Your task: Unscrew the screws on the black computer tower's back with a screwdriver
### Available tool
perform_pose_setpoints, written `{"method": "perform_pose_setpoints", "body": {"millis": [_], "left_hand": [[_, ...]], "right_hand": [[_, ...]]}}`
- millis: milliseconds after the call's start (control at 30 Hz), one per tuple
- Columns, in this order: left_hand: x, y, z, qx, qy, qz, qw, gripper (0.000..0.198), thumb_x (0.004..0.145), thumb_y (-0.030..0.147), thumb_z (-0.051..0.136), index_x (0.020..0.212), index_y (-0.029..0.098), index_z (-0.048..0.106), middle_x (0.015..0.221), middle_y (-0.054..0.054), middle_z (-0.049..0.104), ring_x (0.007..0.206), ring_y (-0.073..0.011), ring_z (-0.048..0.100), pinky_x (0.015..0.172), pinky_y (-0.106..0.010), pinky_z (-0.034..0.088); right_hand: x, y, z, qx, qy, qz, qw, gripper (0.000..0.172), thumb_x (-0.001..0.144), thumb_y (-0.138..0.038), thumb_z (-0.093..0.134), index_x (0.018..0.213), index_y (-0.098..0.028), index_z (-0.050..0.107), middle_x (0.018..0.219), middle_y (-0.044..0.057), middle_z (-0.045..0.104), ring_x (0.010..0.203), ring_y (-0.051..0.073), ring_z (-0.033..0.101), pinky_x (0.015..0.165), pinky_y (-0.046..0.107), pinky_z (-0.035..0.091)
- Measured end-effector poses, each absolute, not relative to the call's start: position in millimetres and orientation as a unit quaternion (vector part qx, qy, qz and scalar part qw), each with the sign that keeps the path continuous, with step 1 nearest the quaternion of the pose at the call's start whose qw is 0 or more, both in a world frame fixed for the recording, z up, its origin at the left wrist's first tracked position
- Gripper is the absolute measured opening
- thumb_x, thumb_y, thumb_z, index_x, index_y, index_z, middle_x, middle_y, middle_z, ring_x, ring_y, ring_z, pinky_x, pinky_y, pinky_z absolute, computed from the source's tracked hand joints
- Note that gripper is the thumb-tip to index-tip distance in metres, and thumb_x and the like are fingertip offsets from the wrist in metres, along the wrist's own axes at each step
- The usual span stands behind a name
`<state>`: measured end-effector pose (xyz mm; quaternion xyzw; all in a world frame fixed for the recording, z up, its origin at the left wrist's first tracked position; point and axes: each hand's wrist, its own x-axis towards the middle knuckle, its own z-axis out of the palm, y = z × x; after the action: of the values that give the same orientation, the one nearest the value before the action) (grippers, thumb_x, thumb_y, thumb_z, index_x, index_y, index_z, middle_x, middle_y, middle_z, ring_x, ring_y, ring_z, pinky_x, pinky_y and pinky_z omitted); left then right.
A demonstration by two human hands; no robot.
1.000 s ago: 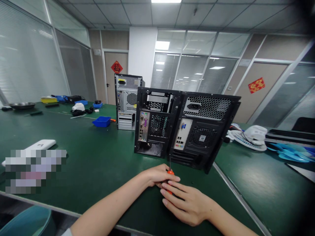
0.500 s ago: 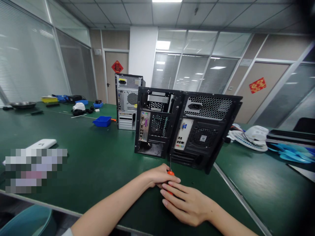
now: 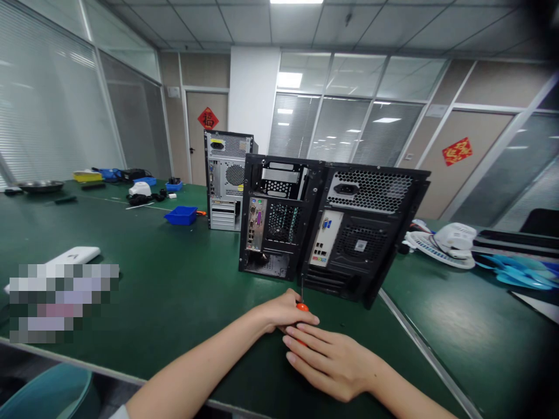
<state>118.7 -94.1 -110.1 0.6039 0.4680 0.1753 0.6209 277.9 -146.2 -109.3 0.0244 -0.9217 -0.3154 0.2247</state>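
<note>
This was an office used as a repair workshop: glass partition walls (image 3: 349, 116) with blinds, a panel ceiling (image 3: 218, 23), and a long green worktop (image 3: 174, 291) carrying open computer cases (image 3: 332, 227) and blue parts trays (image 3: 180, 215).

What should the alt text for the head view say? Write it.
Two bare hands, left hand and right hand, hold an orange-handled screwdriver on a green table, its tip toward two black computer cases standing rear side out. A grey computer case and a blue bin sit farther back.
</note>
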Motion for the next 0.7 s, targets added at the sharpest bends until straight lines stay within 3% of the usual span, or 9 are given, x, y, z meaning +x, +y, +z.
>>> {"method": "perform_pose_setpoints", "body": {"millis": [333, 700], "left_hand": [[117.6, -97.9, -100.6, 0.617, 0.476, 0.158, 0.607, 0.071, 0.055, 0.044, 0.079, 0.109, 0.016, 0.042, 0.066, 0.010, 0.047, 0.052, -0.0062, 0.043, 0.048, -0.021, 0.029], [118.2, -95.8, -102.4, 0.625, 0.468, 0.137, 0.609, 0.068, 0.065, 0.046, 0.073, 0.116, 0.014, 0.040, 0.063, 0.009, 0.046, 0.047, -0.0070, 0.042, 0.043, -0.020, 0.030]], "right_hand": [[278.2, -145.5, -111.3, 0.019, -0.919, -0.328, 0.218, 0.031, 0.088, -0.017, 0.041, 0.109, -0.008, 0.063, 0.109, 0.014, 0.066, 0.107, 0.024, 0.062, 0.099, 0.040, 0.048], [277.9, -144.4, -114.0, 0.025, -0.908, -0.340, 0.244, 0.026, 0.085, -0.016, 0.044, 0.100, -0.009, 0.064, 0.100, 0.013, 0.067, 0.104, 0.023, 0.062, 0.096, 0.040, 0.049]]}}
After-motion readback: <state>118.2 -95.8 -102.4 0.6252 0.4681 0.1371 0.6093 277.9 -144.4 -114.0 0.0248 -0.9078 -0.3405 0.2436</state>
